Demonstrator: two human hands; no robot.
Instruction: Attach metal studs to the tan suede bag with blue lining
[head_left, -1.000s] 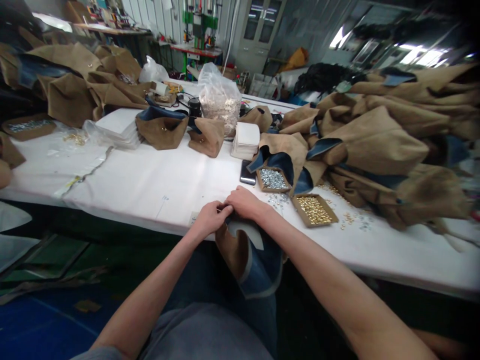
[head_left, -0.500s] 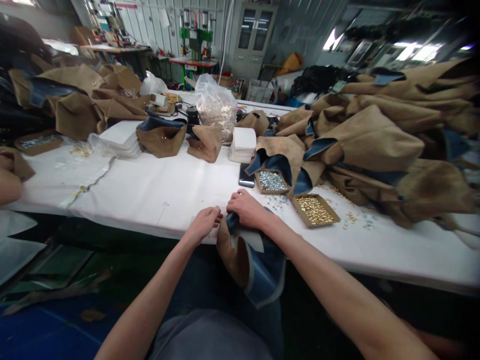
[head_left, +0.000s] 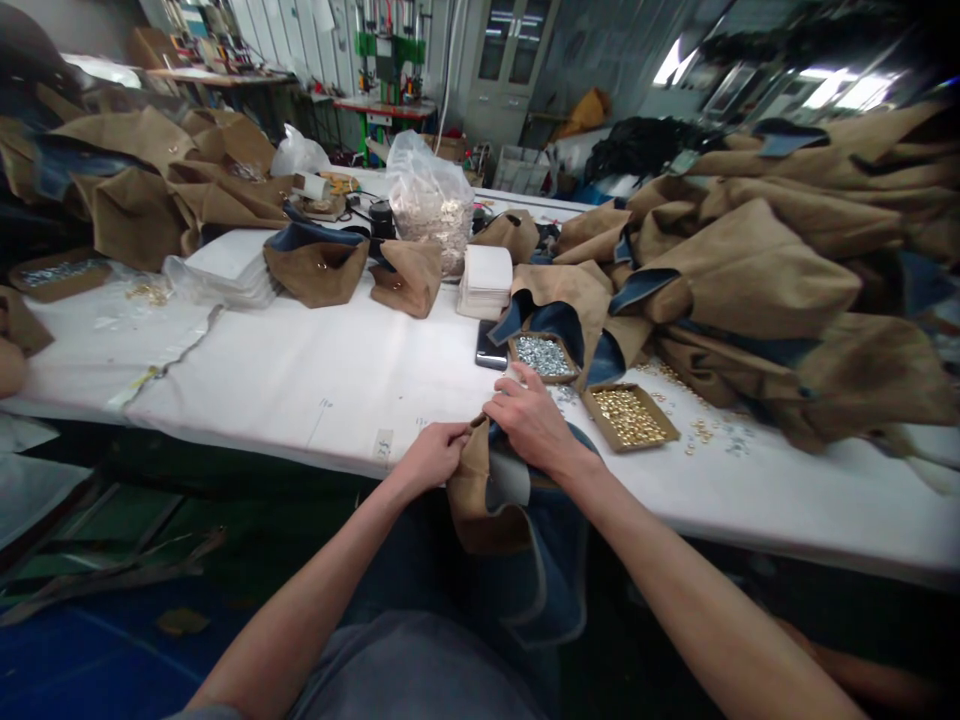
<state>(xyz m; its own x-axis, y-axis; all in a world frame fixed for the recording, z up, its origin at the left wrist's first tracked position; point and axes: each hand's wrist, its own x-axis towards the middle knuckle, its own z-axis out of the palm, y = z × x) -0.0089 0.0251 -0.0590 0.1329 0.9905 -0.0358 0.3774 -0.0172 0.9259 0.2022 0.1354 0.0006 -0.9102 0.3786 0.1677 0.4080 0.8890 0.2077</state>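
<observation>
A brown suede-like bag piece with a blue lining (head_left: 484, 525) hangs over the table's front edge into my lap. My left hand (head_left: 436, 455) is closed, pinching its brown top edge between thumb and fingers. Just to the right, my right hand (head_left: 531, 418) is closed on the same edge, its fingertips bunched; whether a small part is also in them I cannot make out. A pale grey panel (head_left: 508, 482) shows inside the piece. Just beyond my right hand sits a small box of silver metal fittings (head_left: 541, 355), and to its right a box of gold fittings (head_left: 630, 415).
Behind the silver box lies a black phone (head_left: 491, 345), with a stack of white sheets (head_left: 486, 280) beyond. Brown bags (head_left: 765, 260) are heaped at right, more (head_left: 135, 215) at left. A clear plastic bag (head_left: 429, 205) stands at the back. Loose fittings (head_left: 703, 432) lie scattered.
My left hand has moved right and taken hold of the bag piece's edge. My right hand has shifted right and slightly up, and the piece has swung right with its brown edge raised.
</observation>
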